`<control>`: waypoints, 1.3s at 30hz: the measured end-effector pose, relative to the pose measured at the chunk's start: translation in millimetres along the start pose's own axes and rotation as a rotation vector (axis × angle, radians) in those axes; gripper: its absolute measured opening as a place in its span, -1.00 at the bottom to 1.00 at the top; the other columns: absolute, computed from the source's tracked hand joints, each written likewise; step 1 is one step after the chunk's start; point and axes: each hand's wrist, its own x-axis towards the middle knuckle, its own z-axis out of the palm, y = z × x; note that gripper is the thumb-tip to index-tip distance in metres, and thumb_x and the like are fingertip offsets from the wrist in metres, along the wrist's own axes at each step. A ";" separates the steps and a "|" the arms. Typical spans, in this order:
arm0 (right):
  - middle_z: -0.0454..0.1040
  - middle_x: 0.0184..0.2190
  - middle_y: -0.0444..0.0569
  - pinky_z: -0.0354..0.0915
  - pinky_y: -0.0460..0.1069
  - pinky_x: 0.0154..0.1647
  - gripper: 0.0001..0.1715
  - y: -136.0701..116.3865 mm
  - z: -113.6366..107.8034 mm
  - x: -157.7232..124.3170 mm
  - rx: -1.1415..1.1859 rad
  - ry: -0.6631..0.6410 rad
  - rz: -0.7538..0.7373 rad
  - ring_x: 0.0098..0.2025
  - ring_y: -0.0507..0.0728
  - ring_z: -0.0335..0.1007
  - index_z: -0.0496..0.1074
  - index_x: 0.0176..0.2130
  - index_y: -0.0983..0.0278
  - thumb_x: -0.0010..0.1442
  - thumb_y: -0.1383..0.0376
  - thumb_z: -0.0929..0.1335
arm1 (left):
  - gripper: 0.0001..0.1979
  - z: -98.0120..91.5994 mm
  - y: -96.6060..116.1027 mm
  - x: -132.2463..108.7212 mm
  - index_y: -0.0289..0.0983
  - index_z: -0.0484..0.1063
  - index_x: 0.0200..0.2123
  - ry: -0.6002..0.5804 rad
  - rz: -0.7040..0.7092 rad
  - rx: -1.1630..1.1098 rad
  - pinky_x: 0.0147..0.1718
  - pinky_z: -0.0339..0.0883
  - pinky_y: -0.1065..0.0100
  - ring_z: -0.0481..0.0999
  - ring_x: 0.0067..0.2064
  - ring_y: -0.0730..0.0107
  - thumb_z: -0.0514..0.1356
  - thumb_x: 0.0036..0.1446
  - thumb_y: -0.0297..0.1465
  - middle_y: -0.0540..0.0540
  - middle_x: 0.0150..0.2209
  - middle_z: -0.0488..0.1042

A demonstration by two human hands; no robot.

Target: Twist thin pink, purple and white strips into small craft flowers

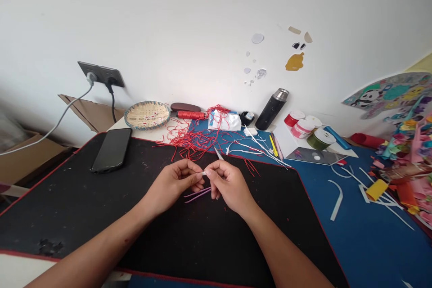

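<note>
Forearms point(101, 263) reach over the black desk mat point(67, 216); my left hand point(170, 184) and right hand point(229, 186) have fingers point(194, 172) clamped on what seems a white strip point(204, 173), purple cords point(199, 195) beneath.

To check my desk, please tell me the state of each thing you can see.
Left hand, pinching white strip
Right hand, pinching same strip
Purple strips, below the hands
Red threads, loose and tangled
Phone, lying flat, screen dark
Flask, lid on
Wall socket, two plugs in

Left forearm point(97, 252) enters from 7 o'clock, right forearm point(283, 252) from 5 o'clock; left hand point(175, 184) and right hand point(229, 186) meet mid-frame, fingertips point(209, 172) pinched, almost touching.
</note>
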 end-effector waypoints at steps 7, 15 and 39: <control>0.39 -0.60 -0.23 0.22 -0.14 -0.66 -0.64 0.6 0.8 -0.6 0.025 -0.028 0.016 -0.67 -0.02 0.31 0.44 -0.21 0.28 0.28 0.02 0.38 | -0.65 3.2 3.4 -3.3 -0.26 0.51 -0.32 0.044 0.049 0.129 -0.31 0.51 0.30 0.60 -0.35 0.29 0.42 0.06 -0.10 -0.08 -0.38 0.62; 0.40 -0.60 -0.21 0.24 -0.14 -0.64 -0.68 1.6 1.5 -2.0 -0.020 -0.028 0.015 -0.65 -0.02 0.32 0.43 -0.26 0.28 0.31 0.06 0.36 | -0.64 4.8 2.0 -2.8 -0.26 0.53 -0.30 0.040 0.075 0.100 -0.26 0.52 0.27 0.61 -0.33 0.27 0.43 0.04 -0.10 -0.07 -0.38 0.61; 0.41 -0.57 -0.21 0.24 -0.15 -0.63 -0.77 4.2 2.4 -3.1 -0.042 -0.036 0.017 -0.63 -0.02 0.35 0.45 -0.22 0.28 0.33 0.15 0.35 | -0.79 4.6 -1.5 -5.3 -0.23 0.54 -0.25 0.074 0.164 0.199 -0.25 0.48 0.33 0.59 -0.31 0.31 0.33 0.20 -0.20 -0.01 -0.38 0.59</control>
